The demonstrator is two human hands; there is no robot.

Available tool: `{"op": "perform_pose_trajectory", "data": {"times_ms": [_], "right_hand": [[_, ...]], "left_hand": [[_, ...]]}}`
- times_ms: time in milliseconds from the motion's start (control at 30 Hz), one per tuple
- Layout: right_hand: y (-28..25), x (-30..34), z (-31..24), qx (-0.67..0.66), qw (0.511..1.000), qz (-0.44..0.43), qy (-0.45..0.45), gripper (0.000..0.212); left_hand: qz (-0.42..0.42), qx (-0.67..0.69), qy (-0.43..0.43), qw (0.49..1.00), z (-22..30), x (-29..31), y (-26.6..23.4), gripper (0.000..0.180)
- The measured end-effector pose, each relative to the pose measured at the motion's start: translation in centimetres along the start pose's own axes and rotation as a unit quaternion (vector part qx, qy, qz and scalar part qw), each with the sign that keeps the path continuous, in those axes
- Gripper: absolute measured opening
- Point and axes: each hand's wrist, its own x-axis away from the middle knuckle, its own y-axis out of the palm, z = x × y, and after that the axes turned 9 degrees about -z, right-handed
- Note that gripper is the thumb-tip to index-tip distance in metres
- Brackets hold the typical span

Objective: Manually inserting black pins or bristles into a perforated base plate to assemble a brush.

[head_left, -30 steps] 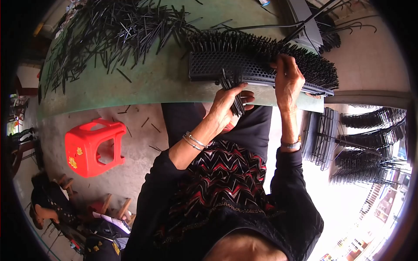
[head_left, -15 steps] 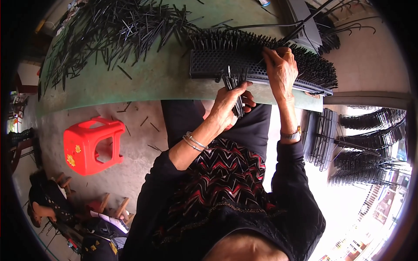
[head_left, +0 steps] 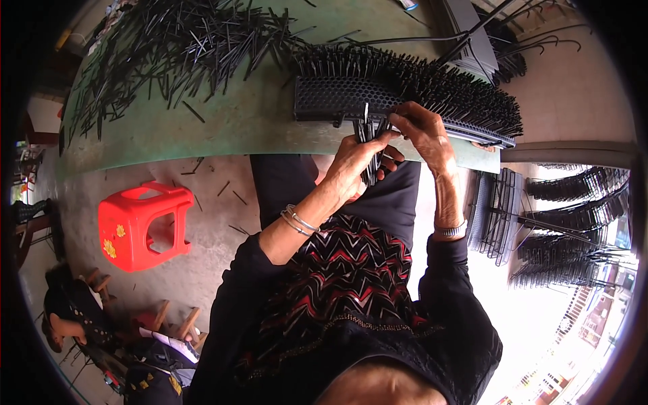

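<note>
My left hand (head_left: 351,163) is closed around a bundle of thin black sticks (head_left: 368,129), which stand roughly upright in the fist. Just to its right, my right hand (head_left: 430,138) pinches a stick at the upper ends of this bundle, its fingertips partly hiding the grip. Behind both hands lies a long black perforated holder (head_left: 324,96) at the table's near edge. Rows of upright black sticks (head_left: 466,94) fill its far side and its right part, while bare holes show along the near left.
A loose heap of black sticks (head_left: 196,50) covers the far left of the green table (head_left: 236,131). On the floor stands a red plastic stool (head_left: 145,226). Black racks (head_left: 574,216) are stacked at right. Another person (head_left: 77,304) appears at lower left.
My right hand has come back from the upright sticks in the holder, moving nearer and leftward to the bundle. The left hand with its bundle has shifted slightly right.
</note>
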Motion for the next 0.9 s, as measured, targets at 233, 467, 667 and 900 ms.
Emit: {"op": "perform_pose_trajectory", "data": {"times_ms": [233,467,667,900], "right_hand": [[-0.9,0.2,-0.2,0.029,0.998,-0.016,0.053,0.017],[-0.5,0.2,-0.5,-0.049,0.998,0.009,0.041,0.019],[-1.1,0.9,-0.5,-0.058,0.998,0.010,0.033,0.014],[-0.5,1.1,-1.2,0.033,0.971,0.232,-0.054,0.009]], "left_hand": [[0.023,0.007,0.031,0.999,-0.5,-0.2,0.3,0.026],[0.028,-0.041,0.014,0.999,-0.2,-0.2,-0.3,0.026],[0.041,-0.030,0.008,0.999,-0.1,-0.5,0.0,0.024],[0.052,0.049,0.014,0.997,-0.2,-2.0,-1.6,0.027]]}}
